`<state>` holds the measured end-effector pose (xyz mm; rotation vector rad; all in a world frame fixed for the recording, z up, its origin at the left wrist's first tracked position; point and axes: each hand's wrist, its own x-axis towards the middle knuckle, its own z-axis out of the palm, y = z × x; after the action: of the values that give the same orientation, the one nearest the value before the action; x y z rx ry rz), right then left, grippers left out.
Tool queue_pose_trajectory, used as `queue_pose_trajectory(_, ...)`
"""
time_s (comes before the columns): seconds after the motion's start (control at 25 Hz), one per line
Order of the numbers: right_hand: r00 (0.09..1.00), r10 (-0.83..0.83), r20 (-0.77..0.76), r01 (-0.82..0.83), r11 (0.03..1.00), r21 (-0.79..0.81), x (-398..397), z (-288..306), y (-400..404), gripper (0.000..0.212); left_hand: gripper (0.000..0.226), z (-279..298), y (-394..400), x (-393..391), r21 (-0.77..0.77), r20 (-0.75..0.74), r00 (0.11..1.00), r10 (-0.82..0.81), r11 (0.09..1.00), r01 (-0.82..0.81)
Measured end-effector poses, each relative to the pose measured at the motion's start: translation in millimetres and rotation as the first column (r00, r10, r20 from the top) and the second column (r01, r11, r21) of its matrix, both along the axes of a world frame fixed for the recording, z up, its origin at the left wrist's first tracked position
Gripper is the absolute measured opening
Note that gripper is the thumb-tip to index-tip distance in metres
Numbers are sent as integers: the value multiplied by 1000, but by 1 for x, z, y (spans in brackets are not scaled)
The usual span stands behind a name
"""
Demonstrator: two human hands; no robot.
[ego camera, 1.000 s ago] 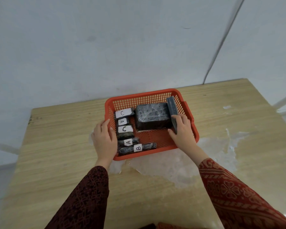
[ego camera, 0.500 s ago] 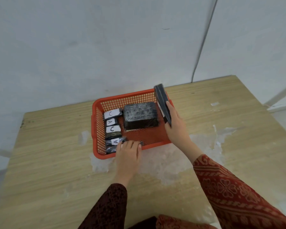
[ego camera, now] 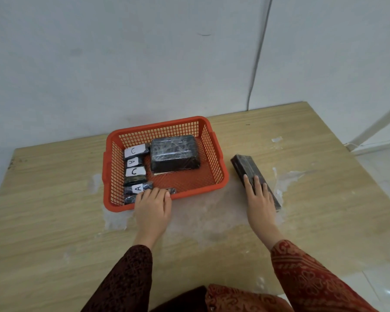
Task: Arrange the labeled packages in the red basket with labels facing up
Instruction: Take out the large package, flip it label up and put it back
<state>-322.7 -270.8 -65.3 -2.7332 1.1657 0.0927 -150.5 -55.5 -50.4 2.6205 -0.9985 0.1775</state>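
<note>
The red basket (ego camera: 214, 154) sits on the wooden table. Along its left side lie several small dark packages with white labels up: a C package (ego camera: 135, 151), an A package (ego camera: 132, 162), another C package (ego camera: 135, 171) and a second A package (ego camera: 138, 188). A large dark wrapped block (ego camera: 175, 153) fills the basket's back middle, no label showing. My left hand (ego camera: 153, 206) rests over the front rim, fingers on the long front package (ego camera: 129, 199), whose label is hidden. My right hand (ego camera: 258, 194) lies flat on a long flat dark package (ego camera: 245, 165) on the table right of the basket.
The table (ego camera: 54, 221) has pale worn patches in front of and beside the basket. A cable (ego camera: 257, 64) runs down the white wall behind. The table's right edge borders a tiled floor.
My right hand lifted the flat package out of the basket's right side and set it down on the table to the right. My left hand moved from the basket's left rim to the front package.
</note>
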Motion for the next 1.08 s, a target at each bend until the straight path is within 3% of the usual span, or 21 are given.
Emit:
queue_pose_trajectory(0.08, 998, 7, -62, -5, 999, 32, 8, -6, 3, 88, 43, 2, -2, -1, 0, -33, 999, 18, 1000, -18)
queue_pose_trajectory(0.2, 995, 13, -102, 2, 989, 149, 22, 2, 4, 81, 29, 8, -8, 6, -29, -202, 975, 93, 994, -101)
queue_pose_trajectory(0.28, 993, -27, 111, 5, 980, 197, 32, 17, 1, 68, 25, 10, -13, 19, -129, -374, 914, 160, 966, -222)
queue_pose_trajectory(0.36, 852, -63, 519, -71, 970, 234, 57, 39, 0, 53, 28, 17, -22, 38, -268, -585, 796, 158, 888, -373)
queue_pose_trajectory(0.44, 720, -81, 689, -179, 938, 298, 97, 59, 3, 49, 31, 22, -35, 59, -331, -665, 734, 138, 827, -455)
queue_pose_trajectory(0.48, 721, -105, 685, -225, 900, 374, 119, 65, 6, 52, 36, 23, -42, 70, -329, -687, 713, 143, 813, -480)
queue_pose_trajectory(0.6, 871, -128, 475, -249, 718, 650, 173, 56, 9, 74, 50, 21, -60, 92, -246, -756, 638, 148, 839, -486)
queue_pose_trajectory(0.72, 945, -100, 312, -176, 648, 741, 186, 35, 3, 91, 45, 15, -67, 93, -213, -676, 722, 144, 901, -379)
queue_pose_trajectory(0.84, 905, -107, 412, -226, 699, 679, 173, 33, -4, 94, 36, 25, -64, 96, -298, -627, 755, 194, 835, -462)
queue_pose_trajectory(0.92, 868, 77, 490, -335, 820, 464, 161, 38, -6, 95, 30, 37, -60, 102, -337, -614, 761, 211, 801, -494)
queue_pose_trajectory(1.0, 812, 242, 532, -425, 869, 253, 156, 49, -10, 93, 27, 53, -57, 106, -348, -613, 763, 206, 797, -494)
queue_pose_trajectory(1.08, 752, 222, 620, -438, 872, 219, 155, 65, -14, 77, 27, 72, -54, 106, -379, -624, 764, 163, 792, -479)
